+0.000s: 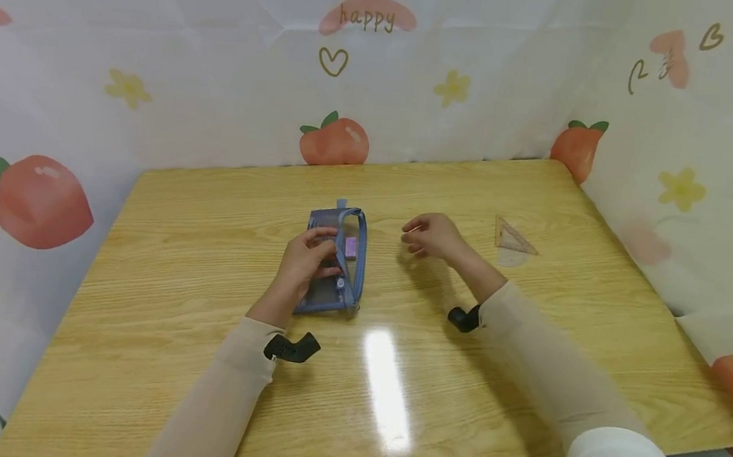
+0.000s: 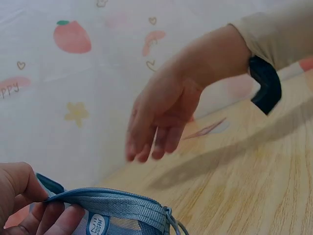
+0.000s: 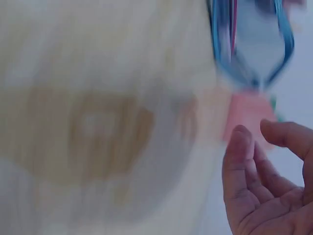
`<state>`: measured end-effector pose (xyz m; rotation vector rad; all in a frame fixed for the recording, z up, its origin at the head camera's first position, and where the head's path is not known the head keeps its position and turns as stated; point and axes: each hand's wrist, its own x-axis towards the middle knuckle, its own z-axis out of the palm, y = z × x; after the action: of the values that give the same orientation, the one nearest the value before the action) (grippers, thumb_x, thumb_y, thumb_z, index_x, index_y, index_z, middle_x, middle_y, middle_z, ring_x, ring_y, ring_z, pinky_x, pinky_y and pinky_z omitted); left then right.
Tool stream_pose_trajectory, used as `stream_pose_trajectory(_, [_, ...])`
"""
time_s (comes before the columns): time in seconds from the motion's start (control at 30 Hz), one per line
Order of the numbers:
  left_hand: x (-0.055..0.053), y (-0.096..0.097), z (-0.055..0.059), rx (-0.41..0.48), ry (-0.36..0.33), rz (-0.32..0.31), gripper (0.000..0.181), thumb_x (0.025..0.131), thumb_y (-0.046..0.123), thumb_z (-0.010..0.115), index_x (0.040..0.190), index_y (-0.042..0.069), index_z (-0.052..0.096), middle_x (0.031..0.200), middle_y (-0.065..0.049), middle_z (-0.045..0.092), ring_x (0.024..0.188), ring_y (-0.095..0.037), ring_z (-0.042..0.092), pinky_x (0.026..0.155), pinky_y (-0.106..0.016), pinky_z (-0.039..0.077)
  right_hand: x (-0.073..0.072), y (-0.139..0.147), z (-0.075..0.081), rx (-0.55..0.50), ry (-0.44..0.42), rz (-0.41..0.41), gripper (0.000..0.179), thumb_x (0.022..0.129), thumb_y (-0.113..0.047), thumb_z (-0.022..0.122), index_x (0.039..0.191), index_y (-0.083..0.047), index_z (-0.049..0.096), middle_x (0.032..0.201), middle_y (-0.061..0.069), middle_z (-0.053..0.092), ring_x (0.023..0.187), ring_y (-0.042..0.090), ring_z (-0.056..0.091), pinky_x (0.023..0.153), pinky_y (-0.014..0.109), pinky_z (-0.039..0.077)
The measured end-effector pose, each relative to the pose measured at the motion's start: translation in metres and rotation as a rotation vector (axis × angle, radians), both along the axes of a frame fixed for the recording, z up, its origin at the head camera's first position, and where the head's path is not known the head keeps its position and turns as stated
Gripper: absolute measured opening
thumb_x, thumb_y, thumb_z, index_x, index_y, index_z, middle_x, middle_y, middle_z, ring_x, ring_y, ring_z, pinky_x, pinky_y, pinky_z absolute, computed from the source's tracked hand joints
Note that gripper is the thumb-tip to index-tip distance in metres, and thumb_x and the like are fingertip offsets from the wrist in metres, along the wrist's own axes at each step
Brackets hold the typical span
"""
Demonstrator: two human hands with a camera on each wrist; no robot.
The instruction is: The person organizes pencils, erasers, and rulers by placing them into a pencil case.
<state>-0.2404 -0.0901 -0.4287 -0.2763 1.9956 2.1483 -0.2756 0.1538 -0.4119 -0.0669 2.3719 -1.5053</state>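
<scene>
A blue mesh pencil case [image 1: 319,296] with its zip undone lies on the table, its mouth facing right. My left hand [image 1: 299,262] pinches the near edge of that opening between thumb and fingers, as the left wrist view shows up close. Through the opening a small purple block [image 1: 351,248] is visible inside. To the right of the case, above the table, hovers my right hand [image 1: 434,236], fingers loosely bent and holding nothing. In the right wrist view its thumb and fingertips [image 3: 241,139] stand apart, and the case [image 3: 222,39] appears blurred at the top.
Right of my right hand, a triangular set square [image 1: 522,241] lies on the wooden table [image 1: 202,256], with a clear, rounded flat piece [image 1: 512,259] beside it. A white fruit-patterned sheet [image 1: 234,80] hangs along the back and sides.
</scene>
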Motion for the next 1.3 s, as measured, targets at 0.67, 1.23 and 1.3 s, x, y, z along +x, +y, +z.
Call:
stream_pose_trajectory(0.67, [0.002,-0.002,0.000,-0.008,-0.003,0.002,0.035,0.079,0.003,0.054,0.114,0.010,0.059,0.086,-0.008,0.054,0.075,-0.019,0.055,0.062,-0.034,0.056,-0.016,0.144,0.007,0.858,-0.065,-0.008,0.050,0.081,-0.033,0.055,0.099,0.014,0.055,0.105,0.030,0.052,0.087,0.034,0.051,0.077,0.045,0.047])
stream_pose_trajectory(1.23, [0.001,-0.001,0.002,-0.014,0.012,-0.003,0.034,0.079,0.003,0.054,0.113,0.009,0.059,0.086,-0.008,0.054,0.073,-0.017,0.056,0.062,-0.035,0.056,-0.014,0.158,0.001,0.671,-0.076,-0.158,0.046,0.075,-0.036,0.068,0.086,0.006,0.053,0.084,0.016,0.046,0.079,0.028,0.042,0.070,0.036,0.042])
stream_pose_trajectory(1.3, [0.002,-0.002,0.003,-0.011,0.008,-0.001,0.034,0.080,0.004,0.054,0.113,0.010,0.059,0.086,-0.007,0.054,0.073,-0.017,0.056,0.063,-0.035,0.056,-0.014,0.160,-0.001,0.664,-0.075,-0.154,0.054,0.076,-0.037,0.068,0.094,0.011,0.053,0.094,0.022,0.048,0.084,0.030,0.044,0.076,0.040,0.044])
